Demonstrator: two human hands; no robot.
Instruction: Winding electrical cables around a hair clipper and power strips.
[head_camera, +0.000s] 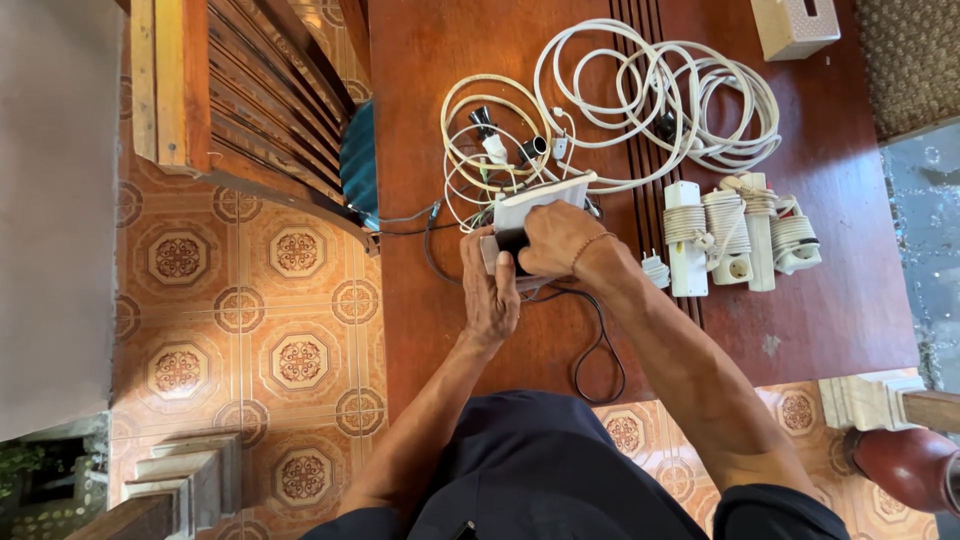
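Both hands meet over a white flat device (540, 200) with a dark part, held just above the red-brown tabletop (830, 320) near its left edge; the left hand (490, 290) has its grip clenched round the lower end, the right hand (555, 238) has its grip closed over the top, and a black cable (598, 350) trails from it toward the near edge. By the look of it the step in hand is fitting or winding that cable, which calls for steady hold and small turns; the tangled white cords (660, 90) crowd the far side, the wound power strips (740, 235) block the right, so open room lies only toward the person.
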